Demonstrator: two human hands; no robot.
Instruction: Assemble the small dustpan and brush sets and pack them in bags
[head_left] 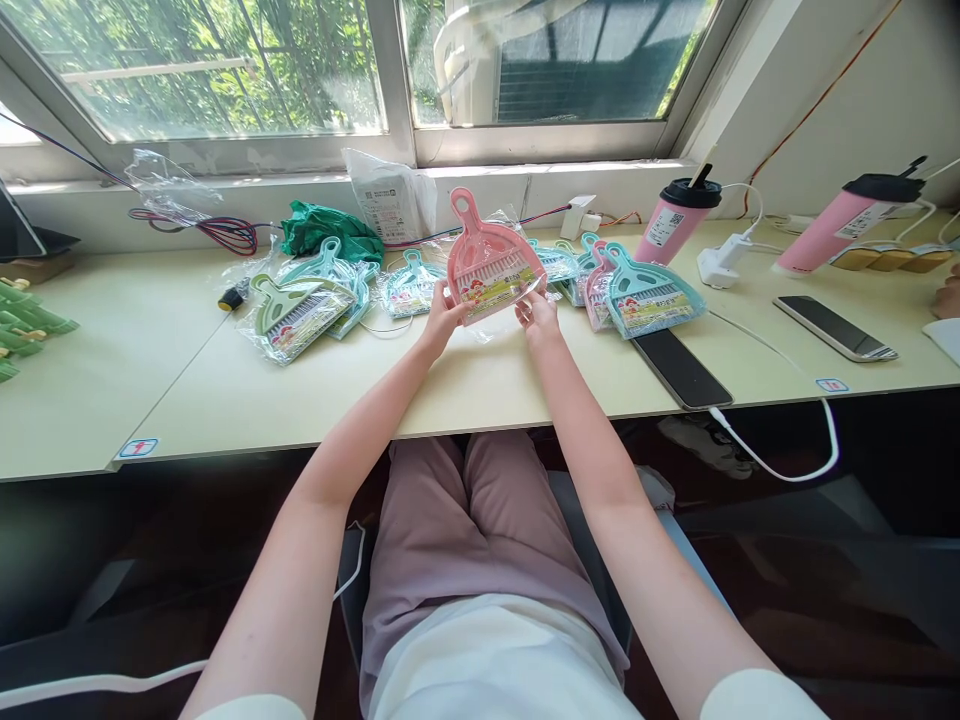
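Observation:
A pink dustpan and brush set in clear plastic wrap is held up over the desk, handle pointing upward. My left hand grips its lower left edge, and my right hand pinches the lower right corner. To the left lie wrapped sets, among them a green dustpan set and a blue dustpan set. On the right, another blue dustpan set overlaps a pink one and partly covers a black phone.
A green plastic bag and a white package sit by the window. Pink cups with black lids, a white charger and a second phone stand or lie at right. A charging cable hangs over the desk's front edge.

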